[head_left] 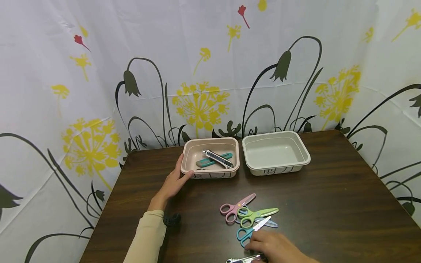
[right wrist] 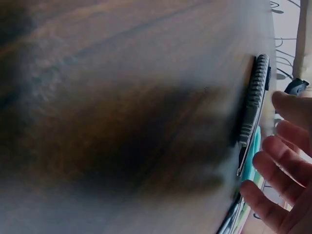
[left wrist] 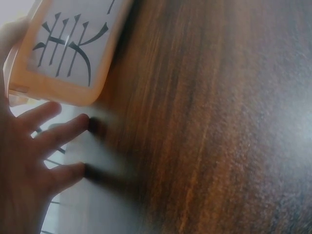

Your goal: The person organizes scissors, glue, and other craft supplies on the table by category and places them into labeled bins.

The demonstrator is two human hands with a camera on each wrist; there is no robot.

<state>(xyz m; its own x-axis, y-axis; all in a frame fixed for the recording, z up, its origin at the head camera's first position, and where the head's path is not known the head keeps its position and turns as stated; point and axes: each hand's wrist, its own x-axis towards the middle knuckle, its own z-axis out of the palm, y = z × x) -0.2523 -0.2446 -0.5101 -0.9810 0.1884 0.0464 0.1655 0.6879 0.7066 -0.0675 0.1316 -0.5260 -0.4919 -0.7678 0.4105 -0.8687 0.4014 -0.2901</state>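
My left hand touches the left end of a pink plastic container, its thumb on the front corner and its fingers spread along the side. Inside lie a teal utility knife and a white and dark utility knife. My right hand hovers over another utility knife near the front of the table. The right wrist view shows its loosely bent fingers apart from that knife. Just beyond this hand are teal scissors.
Green scissors overlap light-blue scissors, with pink scissors beside them. A white container stands to the right of the pink one on the dark wooden table. A flower-print curtain hangs behind.
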